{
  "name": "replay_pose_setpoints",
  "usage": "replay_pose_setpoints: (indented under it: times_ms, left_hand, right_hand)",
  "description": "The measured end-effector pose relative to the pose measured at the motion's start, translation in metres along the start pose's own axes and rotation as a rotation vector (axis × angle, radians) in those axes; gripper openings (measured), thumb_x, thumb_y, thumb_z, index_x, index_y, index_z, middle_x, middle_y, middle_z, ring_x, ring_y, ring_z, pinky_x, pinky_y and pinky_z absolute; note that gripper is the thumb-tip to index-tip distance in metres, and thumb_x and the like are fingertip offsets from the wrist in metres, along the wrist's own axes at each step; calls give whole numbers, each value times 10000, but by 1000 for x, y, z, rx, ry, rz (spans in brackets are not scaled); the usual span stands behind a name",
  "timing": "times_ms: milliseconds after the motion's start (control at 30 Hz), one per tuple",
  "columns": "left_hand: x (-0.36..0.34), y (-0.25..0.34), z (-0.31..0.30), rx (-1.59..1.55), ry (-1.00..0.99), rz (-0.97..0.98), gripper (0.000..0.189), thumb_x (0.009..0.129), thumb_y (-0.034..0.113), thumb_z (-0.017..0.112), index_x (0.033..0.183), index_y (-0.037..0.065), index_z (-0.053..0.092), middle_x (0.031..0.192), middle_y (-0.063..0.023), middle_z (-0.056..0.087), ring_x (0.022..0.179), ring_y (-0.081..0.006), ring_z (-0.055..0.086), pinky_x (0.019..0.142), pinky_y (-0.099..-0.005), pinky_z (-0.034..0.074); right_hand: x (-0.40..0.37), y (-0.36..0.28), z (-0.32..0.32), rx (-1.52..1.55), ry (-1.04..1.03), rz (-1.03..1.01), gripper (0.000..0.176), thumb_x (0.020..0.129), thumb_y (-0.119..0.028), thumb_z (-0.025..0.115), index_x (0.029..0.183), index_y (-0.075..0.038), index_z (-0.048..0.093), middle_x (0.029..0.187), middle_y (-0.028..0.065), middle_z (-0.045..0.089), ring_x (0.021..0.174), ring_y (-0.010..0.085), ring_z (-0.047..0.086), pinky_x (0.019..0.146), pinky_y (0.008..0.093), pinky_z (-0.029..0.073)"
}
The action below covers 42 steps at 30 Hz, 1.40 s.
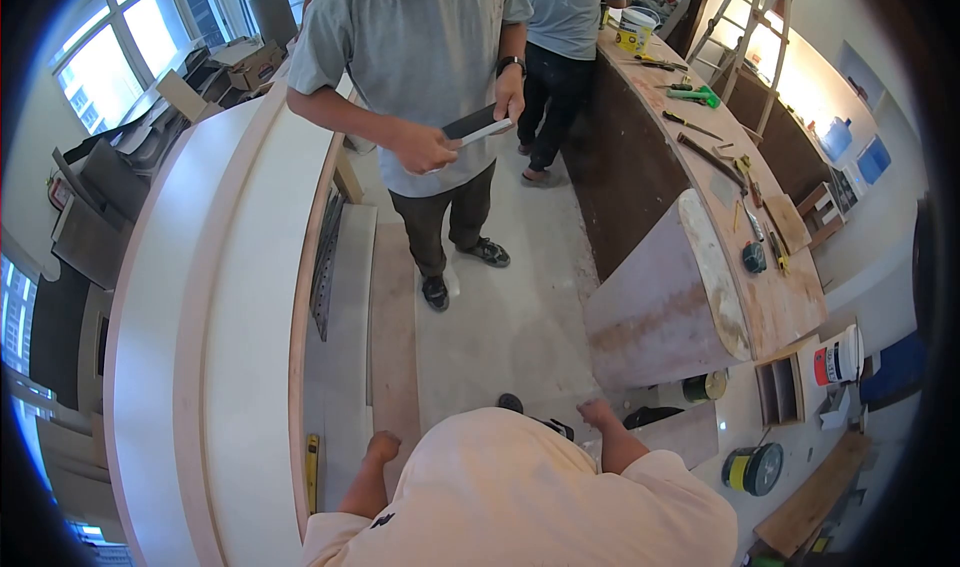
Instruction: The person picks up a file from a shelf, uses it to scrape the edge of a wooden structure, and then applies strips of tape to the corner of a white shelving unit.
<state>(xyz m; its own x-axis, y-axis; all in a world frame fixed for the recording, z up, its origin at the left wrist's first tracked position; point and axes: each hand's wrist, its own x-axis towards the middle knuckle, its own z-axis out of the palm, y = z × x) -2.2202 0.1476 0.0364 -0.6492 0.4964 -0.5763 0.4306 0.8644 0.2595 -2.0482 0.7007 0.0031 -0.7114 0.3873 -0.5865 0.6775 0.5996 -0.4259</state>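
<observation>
My left hand (pixel 383 445) hangs low beside my cream shirt (pixel 490 487), close to the inner side of the long white-topped counter (pixel 250 267). Its fingers look curled in, with nothing showing in them. On the other side, my right hand (pixel 597 414) is held out over the floor near the base of the rounded counter end (pixel 665 292); it looks loosely closed, and no object shows in it. A yellow spirit level (pixel 312 472) stands by the counter to the left of my left hand.
A person (pixel 425 87) facing me holds a dark and white flat piece (pixel 480 127) in both hands. Another person (pixel 570 57) stands behind. Hand tools and a tape measure (pixel 753 257) lie on the right counter (pixel 790 312). Paint buckets (pixel 838 355) and a stepladder (pixel 757 37) stand at right.
</observation>
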Motion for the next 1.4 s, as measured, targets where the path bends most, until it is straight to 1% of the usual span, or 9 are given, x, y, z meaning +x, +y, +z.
replay_pose_setpoints:
  times_ms: [133, 433, 733, 833, 933, 1033, 1133, 1333, 1400]
  left_hand:
    - [14, -5, 4, 271, -4, 200, 247, 821, 173, 470, 875, 93, 698, 955, -125, 666, 938, -296, 614, 826, -417, 483]
    - [34, 16, 2, -143, 32, -63, 247, 826, 182, 481, 871, 81, 702, 955, -126, 667, 940, -296, 613, 828, -406, 485]
    - [43, 46, -7, -152, 14, -101, 256, 856, 187, 468, 895, 84, 700, 974, -135, 665, 940, -308, 615, 835, -407, 483]
    - [49, 52, -4, 78, 37, 0, 272, 873, 199, 460, 914, 70, 697, 994, -161, 656, 960, -328, 608, 854, -411, 473]
    - [52, 61, 1, -419, 62, -360, 292, 888, 222, 455, 934, 59, 693, 1000, -179, 650, 972, -345, 601, 863, -416, 466]
    - [66, 28, 45, -59, 199, -135, 271, 872, 198, 463, 919, 61, 693, 969, -168, 659, 963, -339, 607, 851, -424, 471]
    - [31, 74, -30, -74, 101, -152, 242, 837, 148, 474, 904, 71, 693, 939, -155, 666, 948, -330, 615, 837, -436, 478]
    - [59, 24, -8, 323, -116, 49, 226, 800, 131, 489, 873, 87, 698, 929, -148, 666, 919, -322, 622, 824, -443, 484]
    - [67, 17, -17, 275, -52, 97, 228, 811, 136, 489, 882, 65, 693, 931, -172, 658, 925, -341, 616, 822, -446, 482]
  right_hand:
    - [7, -3, -7, 18, -11, -15, 376, 801, -333, 576, 926, 7, 676, 679, 126, 650, 546, 206, 600, 558, 346, 493]
    - [21, 0, -22, 84, -12, 39, 372, 804, -311, 591, 936, 29, 666, 693, 134, 651, 556, 211, 602, 567, 346, 494]
    - [60, 15, -50, -73, -81, -120, 369, 812, -326, 586, 961, 2, 665, 735, 123, 659, 617, 201, 617, 598, 339, 502]
    - [69, 7, -62, 19, -74, -48, 366, 818, -332, 574, 952, -5, 666, 728, 122, 656, 614, 197, 612, 588, 345, 500]
    - [78, -5, -73, -82, -137, 8, 363, 847, -366, 518, 950, -61, 684, 1014, 189, 639, 980, 354, 599, 862, 426, 463]
    - [103, 8, -62, -453, -204, -322, 383, 842, -381, 526, 970, -54, 680, 1028, 193, 633, 983, 360, 595, 870, 428, 459]
    - [92, -14, -72, -97, -183, 5, 391, 842, -389, 530, 975, -54, 682, 1047, 186, 630, 981, 367, 593, 871, 420, 460]
    - [66, -55, -72, -39, -157, 81, 346, 866, -344, 504, 969, -68, 685, 1044, 177, 637, 963, 366, 600, 856, 408, 472]
    - [71, -52, -59, -107, -146, -55, 350, 826, -338, 561, 947, -32, 681, 825, 145, 655, 714, 268, 613, 689, 382, 492]
